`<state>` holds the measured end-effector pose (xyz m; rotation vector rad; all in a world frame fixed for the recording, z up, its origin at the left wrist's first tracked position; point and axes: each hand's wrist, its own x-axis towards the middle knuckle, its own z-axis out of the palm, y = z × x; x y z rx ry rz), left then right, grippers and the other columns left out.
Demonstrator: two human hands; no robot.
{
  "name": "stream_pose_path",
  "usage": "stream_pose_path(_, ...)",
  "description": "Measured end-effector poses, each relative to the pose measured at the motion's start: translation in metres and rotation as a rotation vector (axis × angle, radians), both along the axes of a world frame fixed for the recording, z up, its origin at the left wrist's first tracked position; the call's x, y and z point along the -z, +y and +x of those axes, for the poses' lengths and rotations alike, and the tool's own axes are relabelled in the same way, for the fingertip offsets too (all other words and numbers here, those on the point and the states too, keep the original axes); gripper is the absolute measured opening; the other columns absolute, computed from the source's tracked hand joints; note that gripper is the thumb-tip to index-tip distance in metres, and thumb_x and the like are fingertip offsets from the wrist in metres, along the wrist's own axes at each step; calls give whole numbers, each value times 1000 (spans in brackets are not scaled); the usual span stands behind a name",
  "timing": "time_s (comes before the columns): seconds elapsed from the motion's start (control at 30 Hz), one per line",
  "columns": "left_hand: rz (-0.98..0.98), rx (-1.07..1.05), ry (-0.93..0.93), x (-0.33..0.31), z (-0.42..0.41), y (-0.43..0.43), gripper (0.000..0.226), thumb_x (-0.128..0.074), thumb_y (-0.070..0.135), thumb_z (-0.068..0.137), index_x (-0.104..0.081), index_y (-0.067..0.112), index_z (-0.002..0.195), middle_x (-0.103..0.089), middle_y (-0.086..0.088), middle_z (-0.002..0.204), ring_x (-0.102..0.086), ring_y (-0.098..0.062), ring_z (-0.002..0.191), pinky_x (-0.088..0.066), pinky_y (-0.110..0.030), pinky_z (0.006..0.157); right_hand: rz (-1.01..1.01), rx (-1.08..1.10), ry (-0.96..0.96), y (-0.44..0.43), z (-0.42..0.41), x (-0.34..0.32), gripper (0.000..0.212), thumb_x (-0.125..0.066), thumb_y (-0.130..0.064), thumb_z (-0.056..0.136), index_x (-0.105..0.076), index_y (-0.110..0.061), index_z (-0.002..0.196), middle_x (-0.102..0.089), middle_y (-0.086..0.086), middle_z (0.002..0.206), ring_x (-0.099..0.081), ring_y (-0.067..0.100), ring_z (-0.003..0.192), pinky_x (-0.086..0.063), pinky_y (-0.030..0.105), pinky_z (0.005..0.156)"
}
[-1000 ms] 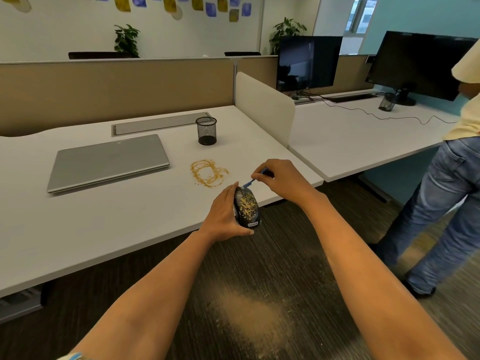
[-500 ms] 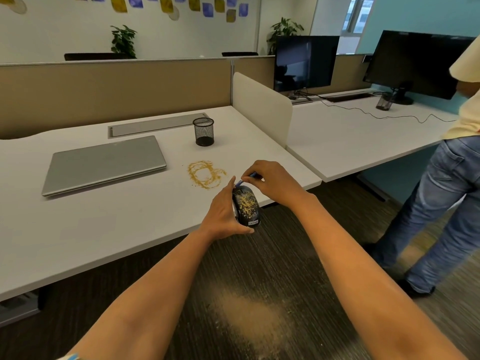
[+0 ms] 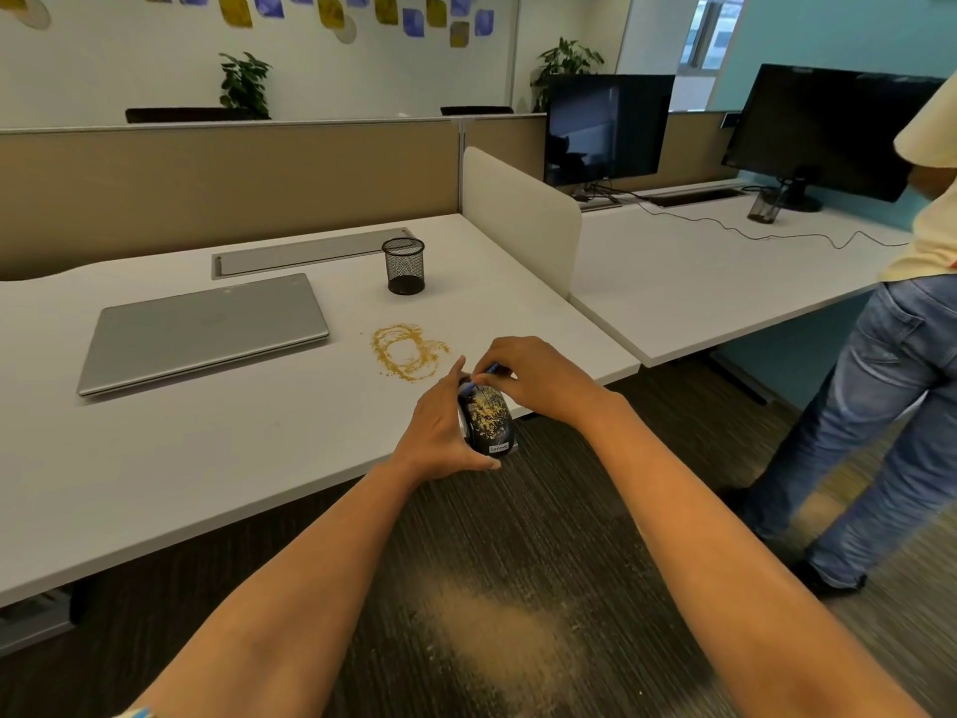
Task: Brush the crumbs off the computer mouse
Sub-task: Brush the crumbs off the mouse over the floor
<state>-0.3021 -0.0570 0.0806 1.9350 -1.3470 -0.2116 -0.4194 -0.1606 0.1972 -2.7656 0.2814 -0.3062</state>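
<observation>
Holding one crumb-covered mouse [image 3: 489, 419] in left hand [image 3: 440, 432], one blue brush [image 3: 479, 380] in right hand [image 3: 538, 378]

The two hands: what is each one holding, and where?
Left hand grips the mouse by its side; right hand pinches a small blue brush by its handle.
</observation>
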Motion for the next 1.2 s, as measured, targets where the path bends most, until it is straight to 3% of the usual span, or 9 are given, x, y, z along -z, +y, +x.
stream_pose_path(0.1,0,6,10,-2,-2,-2,135,-87,49,48,-1,20,147,-27,-7,149,-28,-22,135,-20,-36,111,7,-5,-53,0,-1,-1,21,-57,-22,90,-68,-10,104,-64,7,103,-60,20,94,-49,33,84)
stream_pose_path(0.27,18,-10,2,-3,1,-3,136,-87,50,47,2,23,147,-25,-8,151,-26,-23,136,-17,-31,107,-3,-30,-6,1,-4,3,24,-57,-23,90,-67,-10,107,-64,8,105,-59,20,96,-48,33,86)
stream_pose_path(0.37,40,-2,-14,0,1,-3,133,-85,52,47,-2,22,147,-26,-8,151,-26,-24,136,-20,-38,110,13,-35,7,-3,-4,0,23,-57,-23,90,-68,-9,104,-65,9,103,-59,21,95,-48,34,85)
stream_pose_path(0.47,38,-14,-32,2,-2,-4,128,-84,54,47,-10,20,145,-28,-8,148,-28,-25,135,-24,-43,111,114,28,-91,-9,-5,-2,22,-58,-23,90,-67,-7,103,-66,10,102,-60,19,94,-49,31,85)
stream_pose_path(0.6,17,-25,-51,1,-2,-5,122,-80,59,46,-16,21,143,-31,-5,146,-31,-22,132,-25,-39,108,292,180,-217,-18,-9,5,22,-60,-23,88,-68,-7,102,-68,8,102,-61,17,95,-47,24,83)
stream_pose_path(0.7,18,-16,-66,0,-2,-4,124,-79,59,47,-13,20,144,-27,-5,148,-28,-23,134,-22,-38,109,357,268,-247,-22,-10,11,20,-60,-21,89,-68,-7,101,-68,10,103,-61,19,97,-48,29,85)
stream_pose_path(0.97,45,-17,-84,3,-2,-2,124,-84,54,49,-13,18,145,-25,-6,149,-25,-23,135,-20,-37,109,312,178,-157,-27,-10,0,19,-61,-22,88,-70,-10,99,-67,8,99,-55,10,84,-40,18,70)
stream_pose_path(1.07,29,-17,-82,3,-3,-3,122,-84,53,50,-14,18,144,-27,-6,148,-26,-23,134,-20,-36,109,248,174,-183,-23,-5,0,21,-60,-22,89,-69,-8,101,-67,9,102,-53,10,86,-40,20,74)
stream_pose_path(1.2,58,-27,-63,3,-1,-3,126,-83,54,51,-7,18,146,-19,-6,152,-19,-22,138,-15,-35,110,202,156,-69,-23,-2,1,22,-59,-24,89,-68,-8,103,-65,11,104,-53,13,87,-40,24,76)
